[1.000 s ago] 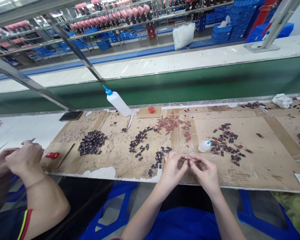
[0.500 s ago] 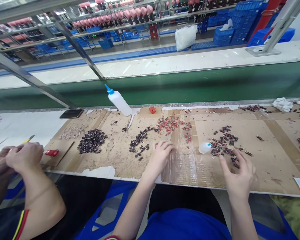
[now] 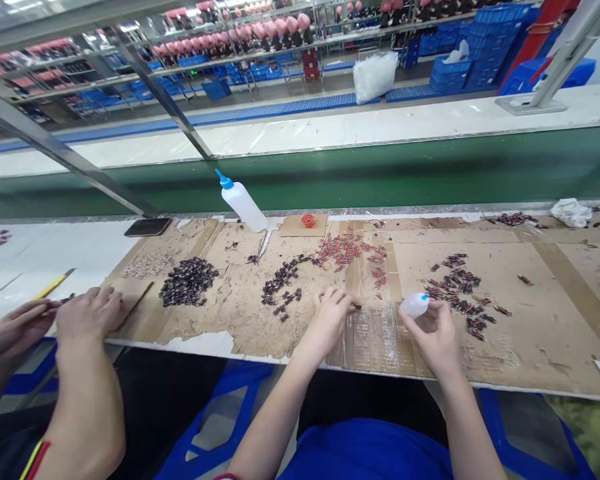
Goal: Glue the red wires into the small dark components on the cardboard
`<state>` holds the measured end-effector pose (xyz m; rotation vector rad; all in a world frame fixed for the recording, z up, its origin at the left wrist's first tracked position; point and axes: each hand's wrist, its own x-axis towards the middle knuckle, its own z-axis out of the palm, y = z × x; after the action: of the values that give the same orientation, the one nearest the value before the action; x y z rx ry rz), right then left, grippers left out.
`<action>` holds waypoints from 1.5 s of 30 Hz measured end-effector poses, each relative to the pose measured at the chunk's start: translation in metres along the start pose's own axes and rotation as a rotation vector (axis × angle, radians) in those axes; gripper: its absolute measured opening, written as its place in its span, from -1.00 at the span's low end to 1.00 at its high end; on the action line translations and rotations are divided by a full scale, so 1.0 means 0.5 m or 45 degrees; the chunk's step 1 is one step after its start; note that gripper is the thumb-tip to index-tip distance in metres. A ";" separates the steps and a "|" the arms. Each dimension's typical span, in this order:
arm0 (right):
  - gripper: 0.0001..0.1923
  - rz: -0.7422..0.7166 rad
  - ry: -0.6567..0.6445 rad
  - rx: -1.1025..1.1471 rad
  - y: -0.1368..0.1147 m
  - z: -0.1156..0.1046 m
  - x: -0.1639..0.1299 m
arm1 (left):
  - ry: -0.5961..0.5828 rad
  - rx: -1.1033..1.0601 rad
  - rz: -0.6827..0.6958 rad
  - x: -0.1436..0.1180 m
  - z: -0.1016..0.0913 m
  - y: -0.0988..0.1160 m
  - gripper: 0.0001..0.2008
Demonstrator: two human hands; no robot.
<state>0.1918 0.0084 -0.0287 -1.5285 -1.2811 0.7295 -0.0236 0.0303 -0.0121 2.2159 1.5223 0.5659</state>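
Note:
My right hand (image 3: 439,339) has its thumb and fingers around a small translucent squeeze bottle (image 3: 413,305) with a blue tip, which is tilted to the right. My left hand (image 3: 333,313) rests low over the cardboard, fingers bent together, with a small dark part (image 3: 357,307) showing at the fingertips. Beyond that hand lie a heap of small red parts (image 3: 341,249) and a curved trail of black parts (image 3: 281,277). To the right of the bottle is a loose pile of red-and-black pieces (image 3: 455,287).
A larger blue-capped bottle (image 3: 244,207) leans near the back, beside a red cap (image 3: 308,221) on cardboard. At left, a co-worker's hands (image 3: 87,313) work near a dense black heap (image 3: 188,283), a phone (image 3: 148,227) and a yellow knife (image 3: 54,285). Crumpled white tissue (image 3: 571,212) lies at right.
My right hand has moved left from the red-and-black pile and closed on the small bottle. My left hand stays nearly in place. The co-worker's hands have shifted right.

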 end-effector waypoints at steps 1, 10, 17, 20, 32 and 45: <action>-0.57 0.027 -0.022 0.073 -0.004 -0.002 -0.004 | -0.020 -0.034 0.023 -0.004 0.006 0.009 -0.78; -0.65 0.078 0.202 0.331 -0.030 -0.004 -0.013 | 0.012 -0.142 -0.010 -0.026 0.046 0.037 -0.78; -0.65 0.021 0.203 0.149 -0.029 0.016 -0.025 | 0.034 -0.301 -0.129 -0.022 0.044 0.041 -0.75; -0.63 0.011 0.185 0.034 -0.023 0.018 -0.028 | 0.038 -0.326 -0.175 -0.022 0.042 0.045 -0.75; -0.63 0.006 0.107 -0.105 -0.020 0.017 -0.028 | 0.033 -0.335 -0.207 -0.020 0.038 0.047 -0.84; -0.64 0.042 0.090 -0.053 -0.025 0.016 -0.026 | 0.017 -0.328 -0.256 -0.015 0.032 0.057 -0.83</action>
<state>0.1766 -0.0022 -0.0218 -1.5980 -1.2281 0.6677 0.0045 0.0122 -0.0114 1.8468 1.5595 0.6720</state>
